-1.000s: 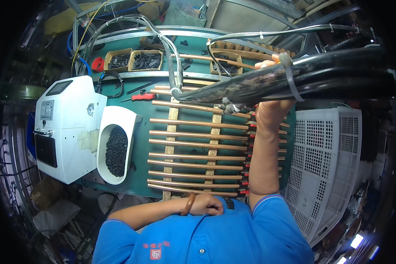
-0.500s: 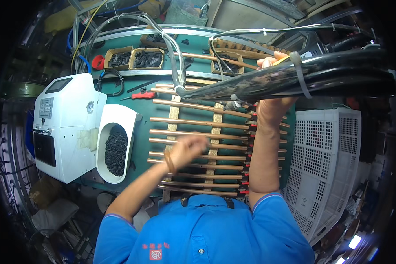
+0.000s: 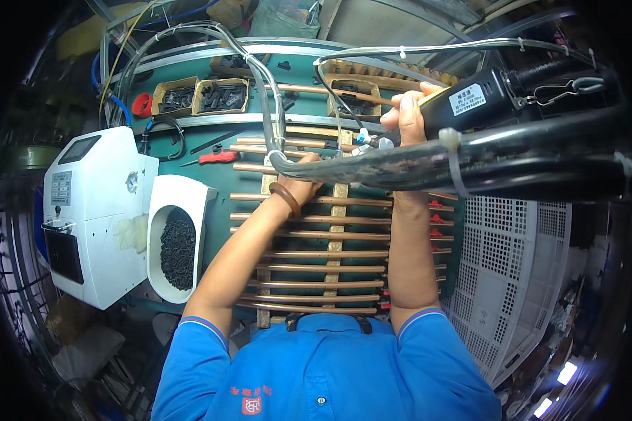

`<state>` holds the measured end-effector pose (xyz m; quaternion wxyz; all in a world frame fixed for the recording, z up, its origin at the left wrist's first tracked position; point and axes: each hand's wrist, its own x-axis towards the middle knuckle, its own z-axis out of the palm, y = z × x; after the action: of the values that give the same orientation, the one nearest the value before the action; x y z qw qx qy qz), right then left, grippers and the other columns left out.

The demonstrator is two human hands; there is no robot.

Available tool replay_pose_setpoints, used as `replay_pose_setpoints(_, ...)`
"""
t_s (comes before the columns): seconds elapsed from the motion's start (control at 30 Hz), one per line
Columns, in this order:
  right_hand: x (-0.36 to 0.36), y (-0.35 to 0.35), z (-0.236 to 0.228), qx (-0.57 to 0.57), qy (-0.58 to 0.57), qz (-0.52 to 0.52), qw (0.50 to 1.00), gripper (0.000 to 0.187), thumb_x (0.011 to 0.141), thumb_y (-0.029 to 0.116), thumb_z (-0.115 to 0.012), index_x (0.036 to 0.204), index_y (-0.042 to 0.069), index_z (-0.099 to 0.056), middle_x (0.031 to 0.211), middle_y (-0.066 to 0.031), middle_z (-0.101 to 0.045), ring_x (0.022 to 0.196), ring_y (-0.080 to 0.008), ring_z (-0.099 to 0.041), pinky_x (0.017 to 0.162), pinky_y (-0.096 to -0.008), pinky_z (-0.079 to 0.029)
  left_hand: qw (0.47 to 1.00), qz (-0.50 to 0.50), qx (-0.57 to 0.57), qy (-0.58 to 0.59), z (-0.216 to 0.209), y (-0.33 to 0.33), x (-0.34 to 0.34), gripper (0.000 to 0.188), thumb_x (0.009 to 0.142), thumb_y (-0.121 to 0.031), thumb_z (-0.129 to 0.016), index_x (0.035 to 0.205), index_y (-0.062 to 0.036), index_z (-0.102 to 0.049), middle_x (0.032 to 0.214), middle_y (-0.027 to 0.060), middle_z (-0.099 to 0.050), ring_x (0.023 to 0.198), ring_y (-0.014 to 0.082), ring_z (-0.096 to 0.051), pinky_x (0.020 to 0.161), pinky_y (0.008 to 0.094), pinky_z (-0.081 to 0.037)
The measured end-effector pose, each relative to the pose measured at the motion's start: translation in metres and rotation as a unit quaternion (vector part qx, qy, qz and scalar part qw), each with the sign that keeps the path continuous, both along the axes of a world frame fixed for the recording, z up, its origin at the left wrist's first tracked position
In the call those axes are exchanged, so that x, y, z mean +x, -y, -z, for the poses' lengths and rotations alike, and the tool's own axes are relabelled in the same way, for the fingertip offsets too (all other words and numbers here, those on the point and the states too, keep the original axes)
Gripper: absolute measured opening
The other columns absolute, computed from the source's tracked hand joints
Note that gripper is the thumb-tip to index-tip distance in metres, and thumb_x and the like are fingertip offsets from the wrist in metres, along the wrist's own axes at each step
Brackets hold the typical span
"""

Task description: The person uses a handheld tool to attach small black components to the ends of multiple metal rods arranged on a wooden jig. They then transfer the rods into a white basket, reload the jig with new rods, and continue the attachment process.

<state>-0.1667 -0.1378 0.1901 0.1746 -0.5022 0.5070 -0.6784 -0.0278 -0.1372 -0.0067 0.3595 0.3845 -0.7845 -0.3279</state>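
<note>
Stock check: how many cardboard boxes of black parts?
4: left box, middle box beside it, rear box behind, right box partly behind cables. Others may be hidden.

I see on my camera a green table (image 3: 221,180). Two wooden strips (image 3: 336,245) lie on it and carry a row of copper-coloured rods (image 3: 361,255). To the left of the rods lies a red-handled screwdriver (image 3: 219,157). Behind a metal rail (image 3: 218,119), the green surface bears cardboard boxes (image 3: 221,109) and, just beside them, a red cup (image 3: 142,105).
</note>
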Motion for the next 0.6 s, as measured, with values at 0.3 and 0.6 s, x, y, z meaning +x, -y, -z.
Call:
replay_pose_setpoints(0.3,0.005,0.001,0.02,-0.001,0.045,0.012,0.999,0.027,0.088,0.004,-0.059,0.112,-0.004,-0.05,0.081,-0.0097,-0.062,0.066,-0.0112,-0.059,0.07,-0.0261,-0.05,0.993,0.076,0.072,-0.049,0.028,0.004,-0.005,0.009,0.083,-0.01,-0.059,0.092,-0.0085,-0.06,0.089,0.0105,-0.058,0.08,0.0271,-0.06,0.071,0.0337,-0.049)
replay_pose_setpoints(0.6,0.01,-0.005,0.019,0.024,0.063,0.02,0.998,0.024,0.085,0.001,-0.058,0.107,-0.005,-0.051,0.082,-0.0113,-0.061,0.065,-0.0127,-0.061,0.067,-0.0251,-0.05,0.983,0.065,-0.02,0.172,0.03,0.005,-0.007,0.023,0.075,-0.025,-0.064,0.094,-0.0131,-0.068,0.105,0.0068,-0.056,0.092,0.0247,-0.062,0.071,0.0376,-0.054)
